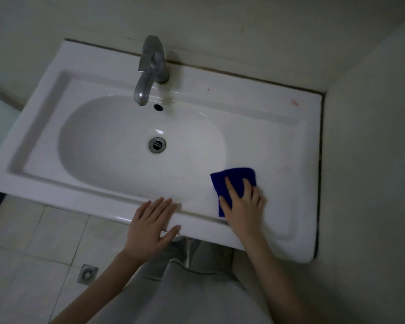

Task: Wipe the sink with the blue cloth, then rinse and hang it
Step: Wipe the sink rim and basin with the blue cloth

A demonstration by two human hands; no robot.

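Observation:
The white sink [267,127] fills the middle of the head view, its oval basin on the left and a flat ledge on the right. A folded blue cloth [234,177] lies flat on the ledge, just right of the basin's near right curve. My right hand [242,202] presses down on the cloth's near half, fingers spread over it. My left hand [150,226] rests flat on the sink's front rim, fingers apart, holding nothing. The grey metal tap [150,69] stands at the back, its spout over the basin.
A metal drain [157,145] sits in the basin floor, with an overflow hole [158,107] under the spout. Walls close in behind and to the right of the sink. Tiled floor with a floor drain [87,274] lies below left. My grey-clad legs are below the rim.

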